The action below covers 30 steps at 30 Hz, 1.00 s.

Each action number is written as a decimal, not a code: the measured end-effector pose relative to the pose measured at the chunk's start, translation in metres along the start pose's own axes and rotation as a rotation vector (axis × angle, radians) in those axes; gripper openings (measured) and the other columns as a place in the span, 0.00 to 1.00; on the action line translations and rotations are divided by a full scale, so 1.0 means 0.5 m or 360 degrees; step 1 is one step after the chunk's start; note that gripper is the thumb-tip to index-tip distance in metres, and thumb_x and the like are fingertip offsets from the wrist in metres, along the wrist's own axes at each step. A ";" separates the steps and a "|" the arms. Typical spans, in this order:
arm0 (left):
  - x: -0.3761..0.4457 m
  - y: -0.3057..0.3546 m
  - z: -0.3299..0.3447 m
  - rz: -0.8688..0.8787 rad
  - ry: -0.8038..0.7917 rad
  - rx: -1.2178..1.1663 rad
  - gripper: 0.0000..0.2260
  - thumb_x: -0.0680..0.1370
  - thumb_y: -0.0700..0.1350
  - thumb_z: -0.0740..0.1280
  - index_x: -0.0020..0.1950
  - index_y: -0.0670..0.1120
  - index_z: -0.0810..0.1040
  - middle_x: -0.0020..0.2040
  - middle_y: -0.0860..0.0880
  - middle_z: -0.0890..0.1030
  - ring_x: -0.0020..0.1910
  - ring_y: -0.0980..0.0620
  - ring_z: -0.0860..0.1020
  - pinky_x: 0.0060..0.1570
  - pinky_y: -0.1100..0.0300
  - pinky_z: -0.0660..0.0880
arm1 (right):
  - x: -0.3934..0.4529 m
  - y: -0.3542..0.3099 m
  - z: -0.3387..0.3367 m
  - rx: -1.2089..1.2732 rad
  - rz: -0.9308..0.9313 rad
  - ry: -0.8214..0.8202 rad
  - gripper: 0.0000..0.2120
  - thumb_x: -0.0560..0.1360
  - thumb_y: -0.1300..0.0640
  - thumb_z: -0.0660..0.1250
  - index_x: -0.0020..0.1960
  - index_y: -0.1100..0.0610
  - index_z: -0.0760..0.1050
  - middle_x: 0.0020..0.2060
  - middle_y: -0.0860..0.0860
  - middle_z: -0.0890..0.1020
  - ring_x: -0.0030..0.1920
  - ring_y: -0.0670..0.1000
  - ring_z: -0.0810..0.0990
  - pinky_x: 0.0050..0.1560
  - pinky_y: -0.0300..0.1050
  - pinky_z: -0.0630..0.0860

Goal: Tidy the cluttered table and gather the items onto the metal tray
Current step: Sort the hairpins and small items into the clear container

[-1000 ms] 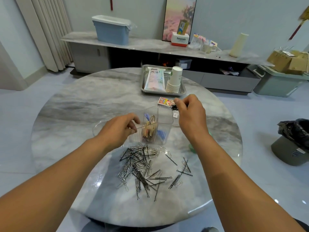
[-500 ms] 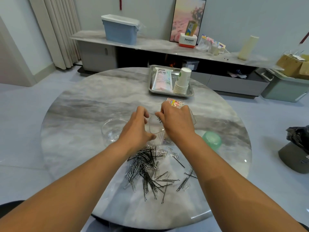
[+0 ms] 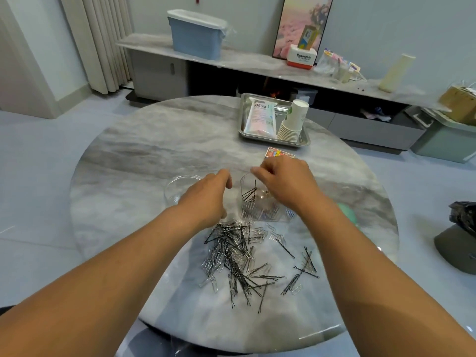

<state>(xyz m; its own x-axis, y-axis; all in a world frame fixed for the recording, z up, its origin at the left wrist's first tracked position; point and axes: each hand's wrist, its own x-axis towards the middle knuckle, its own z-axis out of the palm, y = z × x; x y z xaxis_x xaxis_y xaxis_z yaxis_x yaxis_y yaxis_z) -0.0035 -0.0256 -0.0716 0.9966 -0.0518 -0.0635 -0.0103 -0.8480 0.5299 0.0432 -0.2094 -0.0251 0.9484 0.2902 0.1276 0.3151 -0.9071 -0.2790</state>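
A metal tray [image 3: 268,140] at the table's far side holds a white packet [image 3: 260,117] and a stack of paper cups [image 3: 293,122]. Near the middle stands a clear plastic box [image 3: 253,202] with black hairpins inside. My right hand [image 3: 286,184] lies over the box, its curled fingertips at the rim. My left hand [image 3: 206,194] hovers just left of the box, fingers loosely curled with nothing visible in them. A loose pile of hairpins and paper clips [image 3: 237,253] is spread in front of both hands.
A small colourful box [image 3: 279,152] lies between the tray and my right hand. A clear glass bowl [image 3: 177,188] sits left of my left hand, a green lid [image 3: 347,212] behind my right wrist. The round marble table [image 3: 154,155] has a long sideboard behind it.
My view has moved closer to the table. My left hand has drawn slightly away from the clear box, while my right hand stays over it. Hairpins now stand inside the box.
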 end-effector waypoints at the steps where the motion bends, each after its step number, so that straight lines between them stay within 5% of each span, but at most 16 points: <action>1: -0.003 -0.005 0.002 0.0021 0.0013 0.0067 0.23 0.74 0.36 0.74 0.57 0.54 0.66 0.59 0.51 0.73 0.52 0.45 0.76 0.48 0.48 0.78 | -0.009 0.008 -0.022 0.0132 0.0030 -0.0131 0.14 0.77 0.42 0.71 0.39 0.51 0.79 0.35 0.46 0.82 0.40 0.50 0.81 0.48 0.49 0.75; 5: -0.011 -0.021 0.012 0.0078 0.0121 0.0191 0.20 0.76 0.30 0.66 0.56 0.52 0.67 0.57 0.48 0.74 0.51 0.44 0.75 0.46 0.51 0.73 | -0.044 0.033 -0.067 -0.0128 0.0098 -0.0503 0.12 0.67 0.54 0.81 0.42 0.46 0.78 0.38 0.43 0.80 0.38 0.47 0.79 0.40 0.46 0.75; 8: -0.013 -0.023 0.016 0.0069 0.0149 0.0134 0.20 0.77 0.31 0.66 0.61 0.51 0.70 0.60 0.48 0.74 0.54 0.45 0.76 0.50 0.49 0.75 | -0.047 0.043 -0.048 -0.0385 0.0072 -0.0232 0.14 0.71 0.63 0.74 0.43 0.44 0.76 0.45 0.46 0.80 0.44 0.52 0.80 0.42 0.46 0.75; 13: -0.023 -0.021 0.027 -0.0009 -0.0027 0.0085 0.23 0.76 0.37 0.72 0.69 0.49 0.71 0.63 0.46 0.77 0.57 0.46 0.77 0.54 0.53 0.76 | -0.050 0.059 -0.013 -0.0088 0.0012 0.0025 0.12 0.76 0.64 0.70 0.56 0.51 0.80 0.46 0.48 0.76 0.45 0.51 0.77 0.44 0.45 0.73; 17: -0.039 -0.029 0.036 -0.0196 -0.0335 0.0166 0.28 0.72 0.47 0.79 0.69 0.45 0.74 0.62 0.45 0.79 0.59 0.45 0.77 0.54 0.57 0.74 | -0.077 0.059 -0.015 0.0116 0.0154 0.0111 0.09 0.76 0.65 0.69 0.48 0.52 0.79 0.45 0.48 0.82 0.46 0.51 0.80 0.47 0.47 0.78; 20: -0.047 -0.023 0.036 -0.0275 -0.0397 0.0252 0.24 0.69 0.50 0.81 0.60 0.41 0.80 0.54 0.43 0.83 0.51 0.45 0.80 0.53 0.54 0.77 | -0.095 0.059 -0.019 -0.0037 0.0462 -0.0435 0.01 0.76 0.62 0.73 0.47 0.59 0.82 0.46 0.55 0.86 0.48 0.56 0.84 0.53 0.53 0.82; 23: -0.047 -0.014 0.038 -0.0297 -0.0420 0.0276 0.17 0.70 0.51 0.81 0.50 0.41 0.83 0.46 0.45 0.83 0.45 0.47 0.80 0.46 0.55 0.77 | -0.123 0.051 0.003 -0.0299 0.0564 -0.0950 0.13 0.72 0.56 0.78 0.51 0.64 0.83 0.41 0.55 0.86 0.42 0.53 0.86 0.54 0.48 0.83; 30: -0.053 0.000 0.035 -0.0404 -0.0488 0.0309 0.16 0.74 0.51 0.77 0.46 0.38 0.81 0.40 0.44 0.80 0.39 0.47 0.76 0.48 0.54 0.77 | -0.134 0.054 0.060 -0.0498 0.0442 -0.0913 0.13 0.73 0.60 0.77 0.38 0.58 0.72 0.35 0.53 0.77 0.40 0.55 0.78 0.40 0.42 0.74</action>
<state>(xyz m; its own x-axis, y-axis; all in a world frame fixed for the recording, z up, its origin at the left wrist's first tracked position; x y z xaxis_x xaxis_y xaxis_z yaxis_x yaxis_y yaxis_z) -0.0315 -0.0333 -0.0845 0.8996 0.0413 -0.4347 0.1871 -0.9360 0.2982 -0.0106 -0.2443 -0.0696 0.8880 0.0726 -0.4540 0.1161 -0.9909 0.0688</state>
